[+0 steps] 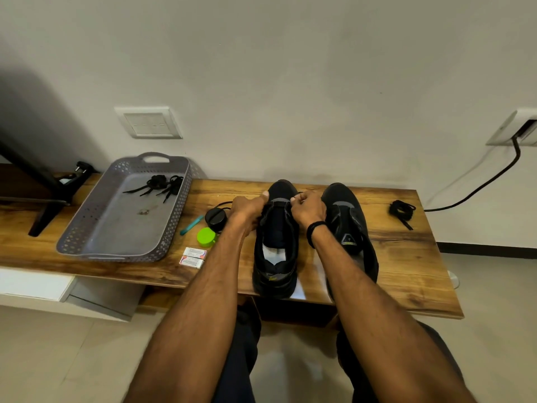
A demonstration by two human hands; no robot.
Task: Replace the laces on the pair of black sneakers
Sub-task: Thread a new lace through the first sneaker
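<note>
White wall stands behind a brown wooden tabletop point(421, 271). One black sneaker point(276, 248) sits near the middle, heel at the near edge, toe pointing to the wall. The left hand point(250, 207) grips its left side, thumb up by the toe. The right hand point(308, 209) pinches its right side with curled fingers; I cannot tell if a lace is in them. The other sneaker point(348, 225) lies just right of it. A coiled lace point(402, 210) waits toward the far right corner, closest to the right hand. A gray basket point(186, 199) holding more laces point(162, 184) sits at the left.
</note>
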